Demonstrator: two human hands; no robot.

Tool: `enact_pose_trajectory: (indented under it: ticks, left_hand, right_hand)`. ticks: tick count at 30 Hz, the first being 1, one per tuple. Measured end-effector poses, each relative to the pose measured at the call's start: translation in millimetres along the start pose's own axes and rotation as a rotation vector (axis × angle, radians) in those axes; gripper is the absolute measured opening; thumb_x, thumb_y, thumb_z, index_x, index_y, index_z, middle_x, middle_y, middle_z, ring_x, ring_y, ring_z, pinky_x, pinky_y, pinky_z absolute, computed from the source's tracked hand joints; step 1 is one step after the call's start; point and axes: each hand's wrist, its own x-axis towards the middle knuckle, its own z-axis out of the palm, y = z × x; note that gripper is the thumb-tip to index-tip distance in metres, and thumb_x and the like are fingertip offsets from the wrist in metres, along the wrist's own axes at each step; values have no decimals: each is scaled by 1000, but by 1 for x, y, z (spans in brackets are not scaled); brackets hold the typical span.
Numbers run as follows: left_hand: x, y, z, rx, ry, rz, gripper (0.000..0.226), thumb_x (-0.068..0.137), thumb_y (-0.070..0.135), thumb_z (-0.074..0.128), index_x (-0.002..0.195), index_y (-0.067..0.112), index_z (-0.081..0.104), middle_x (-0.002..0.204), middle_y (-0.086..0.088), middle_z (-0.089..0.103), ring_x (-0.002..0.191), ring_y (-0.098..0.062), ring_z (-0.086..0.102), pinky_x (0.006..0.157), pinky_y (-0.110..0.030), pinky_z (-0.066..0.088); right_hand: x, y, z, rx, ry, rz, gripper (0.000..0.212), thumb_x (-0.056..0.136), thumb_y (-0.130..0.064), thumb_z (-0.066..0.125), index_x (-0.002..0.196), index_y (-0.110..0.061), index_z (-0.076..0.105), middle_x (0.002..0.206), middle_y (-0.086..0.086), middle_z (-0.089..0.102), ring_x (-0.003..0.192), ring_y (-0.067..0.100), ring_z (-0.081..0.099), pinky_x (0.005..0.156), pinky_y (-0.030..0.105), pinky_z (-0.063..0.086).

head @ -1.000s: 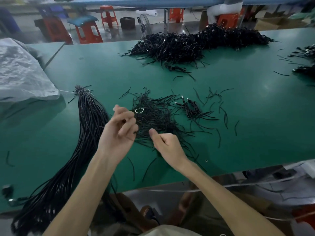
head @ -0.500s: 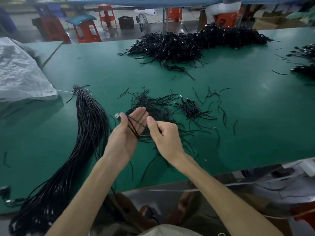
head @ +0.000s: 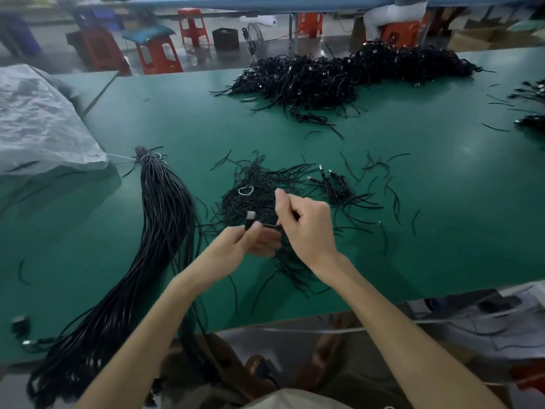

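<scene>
My left hand (head: 236,246) grips a coiled black USB cable; its silver plug (head: 250,217) sticks up above the fingers. My right hand (head: 306,225) is just to the right of it, fingers curled, pinching a thin black strand (head: 269,226) that runs to the left hand. Both hands hover over a loose heap of short black ties (head: 259,187) on the green table (head: 413,172). A small white rubber band (head: 245,190) lies on that heap.
A long tied bundle of black cables (head: 159,231) runs from mid-table off the near edge at left. A few coiled cables (head: 336,184) lie right of the heap. A big cable pile (head: 339,75) sits at the back, a grey plastic sack (head: 38,122) at left.
My left hand has closed round the cable and turned, so the plug now points up. My right hand has risen and moved right, drawing the thin strand out.
</scene>
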Motion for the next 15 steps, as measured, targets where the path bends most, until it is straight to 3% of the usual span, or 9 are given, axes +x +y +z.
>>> enact_pose_trajectory:
  ticks: [1,3,5,7,9,11,15]
  left_hand:
    - [2,-4,6,-166,76,15,50,105,45,37,121,12,71,115,-2,76,109,-18,71,100,-32,54]
    - [6,-7,13,-451,168,11,50,107,45,37,131,12,67,130,-4,70,125,-19,64,108,-32,48]
    - [9,-6,17,-731,199,-25,53,108,46,38,134,7,64,135,-9,67,129,-22,61,108,-37,48]
    - [14,0,18,-981,204,-84,53,110,42,34,137,3,59,136,-9,66,129,-20,61,104,-35,50]
    - [15,7,17,-1214,202,-156,50,111,38,32,131,2,60,128,-5,69,121,-18,66,98,-34,51]
    - [15,7,17,-1315,228,-171,39,111,34,37,119,7,63,106,-2,70,115,-18,69,96,-35,52]
    - [12,6,18,-1341,269,-88,26,108,32,44,104,12,59,88,1,63,121,-22,67,93,-35,58]
  right_hand:
    - [-5,-4,3,18,-13,-3,56,108,-33,45,60,-7,59,50,1,58,44,22,54,51,28,37]
    - [-17,-10,9,112,-48,43,42,108,-34,46,79,-17,72,63,-6,69,50,14,60,49,29,46]
    - [-28,-12,15,179,-82,99,29,107,-34,49,85,-27,67,60,-12,61,46,11,50,44,23,37]
    - [-39,-9,20,211,-132,158,26,105,-34,55,81,-23,57,55,-15,51,45,10,42,45,19,29]
    - [-46,-5,22,255,-183,203,21,102,-30,62,88,-15,57,57,-22,55,49,5,47,50,13,32]
    - [-48,-2,21,297,-214,228,17,100,-24,65,93,-11,57,63,-28,60,57,-4,56,56,8,37]
    - [-44,-4,20,359,-221,339,28,93,-32,74,93,-19,49,67,-14,64,59,2,56,58,15,40]
